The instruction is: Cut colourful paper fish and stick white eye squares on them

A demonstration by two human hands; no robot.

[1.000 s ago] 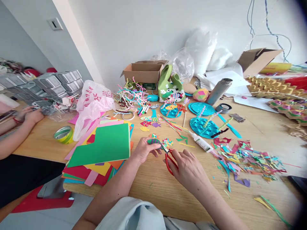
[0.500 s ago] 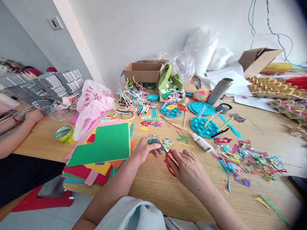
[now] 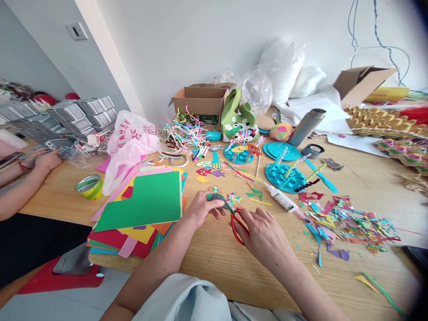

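My left hand [image 3: 201,210] pinches a green paper cutout with purple stripes [image 3: 214,196] above the table. Red-handled scissors [image 3: 238,225] are in my right hand [image 3: 265,229], their blades at the right edge of the green cutout. Whether the blades are biting into the paper is too small to tell. Just beyond my hands lie a multicoloured dotted cutout [image 3: 234,198] and several paper fish, among them a yellow fish [image 3: 202,179], a purple fish [image 3: 218,174] and a red fish [image 3: 203,171].
Left of my arm is a stack of coloured paper [image 3: 157,196]. A glue bottle [image 3: 281,197] and a heap of paper scraps [image 3: 347,218] lie to the right. Blue craft discs [image 3: 284,180] and a metal flask [image 3: 306,127] stand behind. At far left are another person's hands [image 3: 47,159].
Almost nothing differs. The view has shifted very slightly, while both hands, the green cutout and the scissors keep nearly the same position.
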